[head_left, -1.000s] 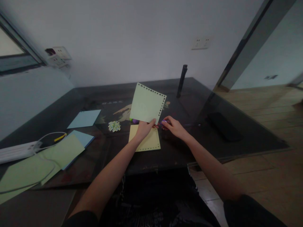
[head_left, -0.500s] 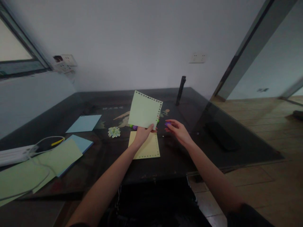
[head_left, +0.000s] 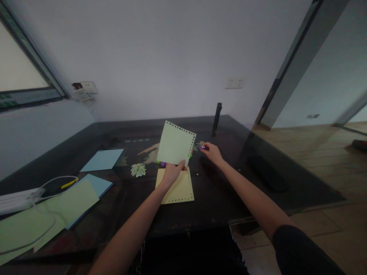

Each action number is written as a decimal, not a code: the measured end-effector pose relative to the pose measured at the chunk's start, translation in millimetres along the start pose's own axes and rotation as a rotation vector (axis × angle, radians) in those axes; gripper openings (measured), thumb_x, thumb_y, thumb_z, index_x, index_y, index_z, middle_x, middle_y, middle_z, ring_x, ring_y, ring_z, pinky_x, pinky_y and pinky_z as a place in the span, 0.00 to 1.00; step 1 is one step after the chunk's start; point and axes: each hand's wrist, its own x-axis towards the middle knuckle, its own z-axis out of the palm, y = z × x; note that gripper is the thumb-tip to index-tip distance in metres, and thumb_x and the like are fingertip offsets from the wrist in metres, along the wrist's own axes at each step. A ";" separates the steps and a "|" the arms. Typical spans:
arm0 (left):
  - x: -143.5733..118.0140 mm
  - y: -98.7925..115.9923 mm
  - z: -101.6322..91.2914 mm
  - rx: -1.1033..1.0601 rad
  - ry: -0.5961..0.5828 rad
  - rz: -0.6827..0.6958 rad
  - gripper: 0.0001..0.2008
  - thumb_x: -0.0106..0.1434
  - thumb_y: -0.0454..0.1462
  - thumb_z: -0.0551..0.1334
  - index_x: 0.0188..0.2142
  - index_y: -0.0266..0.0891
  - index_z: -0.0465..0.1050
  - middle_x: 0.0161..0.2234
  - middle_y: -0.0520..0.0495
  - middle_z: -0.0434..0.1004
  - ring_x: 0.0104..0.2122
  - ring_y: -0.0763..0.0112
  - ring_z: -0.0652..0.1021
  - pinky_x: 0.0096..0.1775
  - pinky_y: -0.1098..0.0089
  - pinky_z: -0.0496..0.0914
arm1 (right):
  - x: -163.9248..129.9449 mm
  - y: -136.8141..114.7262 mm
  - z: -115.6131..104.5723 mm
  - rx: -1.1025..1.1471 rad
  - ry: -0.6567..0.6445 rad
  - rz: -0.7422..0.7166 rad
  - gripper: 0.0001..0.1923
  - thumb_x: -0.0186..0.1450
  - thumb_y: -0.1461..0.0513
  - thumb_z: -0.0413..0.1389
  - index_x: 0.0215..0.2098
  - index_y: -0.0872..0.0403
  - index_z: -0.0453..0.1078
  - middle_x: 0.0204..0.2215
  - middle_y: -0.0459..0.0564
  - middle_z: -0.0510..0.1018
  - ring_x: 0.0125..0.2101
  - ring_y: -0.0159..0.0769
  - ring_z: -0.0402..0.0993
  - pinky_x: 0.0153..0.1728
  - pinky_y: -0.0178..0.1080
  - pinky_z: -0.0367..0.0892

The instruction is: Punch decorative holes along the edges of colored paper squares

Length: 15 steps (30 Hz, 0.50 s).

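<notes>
Fingers (head_left: 208,146) around one sheet (head_left: 176,143), one purple object (head_left: 202,147)

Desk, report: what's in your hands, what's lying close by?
Left hand holds green sheet. Right hand pinches purple object. Yellow sheet on table, pale bits to its left.

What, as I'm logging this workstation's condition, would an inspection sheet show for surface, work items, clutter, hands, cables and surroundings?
Surface: dark tabletop with printed floral design.
Work items: pale green sheet, holes along two edges; yellow sheet on the tabletop, also edge-punched; small purple tool, exact type unclear; pile of small paper pieces.
Clutter: upright black object and flat black object, both too dim to identify; blue sheets and loose green sheets.
Left hand: grips the pale green sheet's lower edge.
Right hand: pinches the small purple tool, apart from the sheet.
Cables: white cord, looped beside power strip, crossing green sheets.
Surroundings: pale wall, wall sockets, wood-look floor.
</notes>
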 end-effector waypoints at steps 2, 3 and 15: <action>1.9 -3.5 0.0 0.019 0.002 0.011 0.09 0.55 0.35 0.60 0.20 0.36 0.70 0.16 0.49 0.74 0.21 0.69 0.76 0.31 0.71 0.71 | 4.5 4.0 7.8 -0.196 -0.074 -0.019 0.10 0.58 0.61 0.57 0.39 0.53 0.71 0.39 0.53 0.78 0.41 0.40 0.73 0.43 0.41 0.66; 3.0 -5.3 0.2 0.023 0.002 0.010 0.09 0.55 0.35 0.60 0.20 0.36 0.70 0.16 0.49 0.74 0.21 0.69 0.76 0.31 0.71 0.71 | 5.9 4.4 10.6 -0.258 -0.101 -0.026 0.10 0.59 0.61 0.57 0.40 0.53 0.71 0.40 0.54 0.77 0.42 0.40 0.73 0.43 0.40 0.65; 7.8 -18.7 1.4 0.098 -0.059 0.033 0.07 0.54 0.36 0.59 0.23 0.35 0.68 0.15 0.52 0.71 0.18 0.72 0.73 0.25 0.74 0.65 | 16.5 -3.8 18.1 -0.308 -0.220 -0.064 0.09 0.60 0.63 0.55 0.38 0.57 0.73 0.41 0.59 0.75 0.44 0.42 0.72 0.43 0.39 0.65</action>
